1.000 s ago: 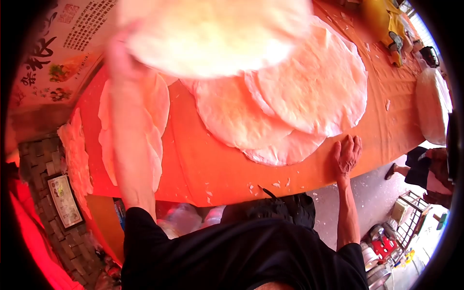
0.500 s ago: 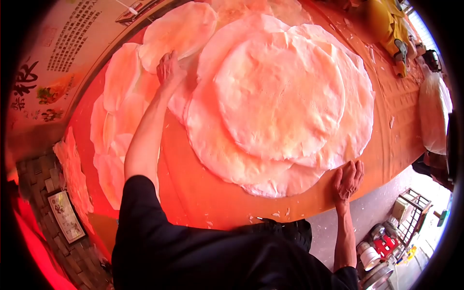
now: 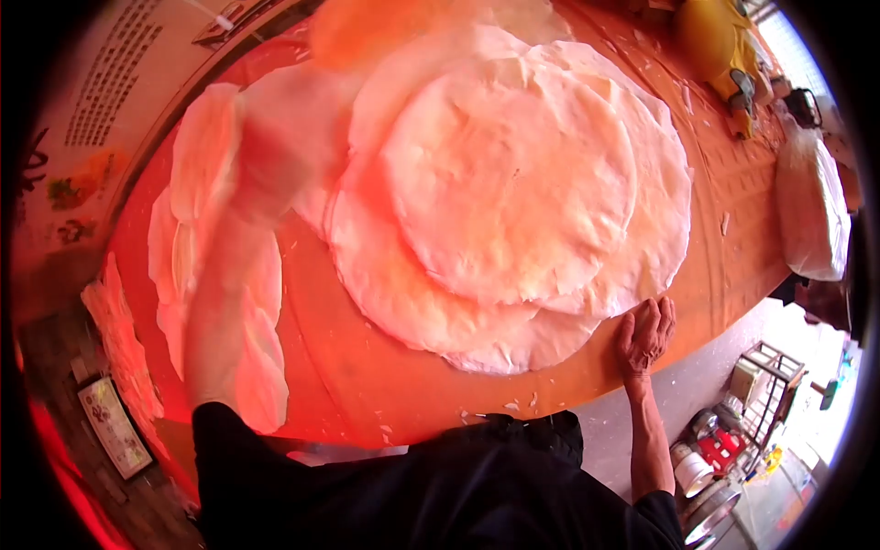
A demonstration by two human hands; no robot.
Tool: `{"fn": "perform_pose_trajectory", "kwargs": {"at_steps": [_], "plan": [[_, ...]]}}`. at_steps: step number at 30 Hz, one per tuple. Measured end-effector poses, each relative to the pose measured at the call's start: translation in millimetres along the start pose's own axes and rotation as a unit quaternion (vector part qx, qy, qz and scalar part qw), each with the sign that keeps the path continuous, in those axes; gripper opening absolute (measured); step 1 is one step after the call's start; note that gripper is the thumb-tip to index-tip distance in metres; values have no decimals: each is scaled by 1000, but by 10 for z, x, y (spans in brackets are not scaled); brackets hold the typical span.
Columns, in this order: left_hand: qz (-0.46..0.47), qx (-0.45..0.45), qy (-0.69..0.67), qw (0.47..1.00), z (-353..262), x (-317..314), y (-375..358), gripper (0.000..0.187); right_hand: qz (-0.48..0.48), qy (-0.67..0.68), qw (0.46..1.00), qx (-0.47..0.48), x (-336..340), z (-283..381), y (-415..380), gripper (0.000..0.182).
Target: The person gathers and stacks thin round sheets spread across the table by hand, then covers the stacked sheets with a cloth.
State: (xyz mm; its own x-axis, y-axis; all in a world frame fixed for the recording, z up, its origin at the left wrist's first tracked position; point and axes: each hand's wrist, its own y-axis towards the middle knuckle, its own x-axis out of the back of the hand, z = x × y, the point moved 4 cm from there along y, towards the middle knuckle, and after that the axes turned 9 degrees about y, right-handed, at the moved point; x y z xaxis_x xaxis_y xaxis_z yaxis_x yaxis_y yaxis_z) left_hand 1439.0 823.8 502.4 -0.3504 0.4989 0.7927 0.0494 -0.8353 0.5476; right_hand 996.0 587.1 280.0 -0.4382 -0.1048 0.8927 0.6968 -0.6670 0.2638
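Note:
Large, round, thin sheets that look like flatbread (image 3: 513,183) lie overlapped in a pile at the middle of the orange-covered table (image 3: 335,367). My left hand (image 3: 275,170) is smeared by motion, left of that pile and over smaller thin sheets (image 3: 206,147). Whether its fingers hold a sheet cannot be made out. A blurred pale shape lies around and above it. My right hand (image 3: 649,335) rests on the table near its front edge, fingers stretched out and holding nothing, just beside the lower right rim of the pile.
A yellow object (image 3: 715,41) lies at the back right, with a clear plastic-wrapped bundle (image 3: 814,206) at the right edge. A metal rack (image 3: 770,390) and pots stand on the floor at right. Crumbs dot the table's front. A printed wall panel (image 3: 101,119) rises at left.
My left hand has swung left and toward me, now blurred. The oval sheet under it no longer lies flat where it was. My right hand stays on the table; the view has shifted slightly.

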Motion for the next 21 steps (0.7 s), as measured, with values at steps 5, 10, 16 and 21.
{"fn": "perform_pose_trajectory", "kwargs": {"at_steps": [5,10,16,21], "plan": [[164,-62,-242,954,-1536,-546,-1144,25,-3,13,1000,4,-27,4,-24,48],[138,325,-209,912,-736,-571,-1626,31,-14,2,1000,11,-22,30,-17,47],[301,580,41,756,767,-1244,-2559,58,-23,-1,1000,12,-28,23,-22,46],[84,701,-413,575,1116,-1715,-2898,43,-18,4,1000,8,4,51,-2,45]]}}
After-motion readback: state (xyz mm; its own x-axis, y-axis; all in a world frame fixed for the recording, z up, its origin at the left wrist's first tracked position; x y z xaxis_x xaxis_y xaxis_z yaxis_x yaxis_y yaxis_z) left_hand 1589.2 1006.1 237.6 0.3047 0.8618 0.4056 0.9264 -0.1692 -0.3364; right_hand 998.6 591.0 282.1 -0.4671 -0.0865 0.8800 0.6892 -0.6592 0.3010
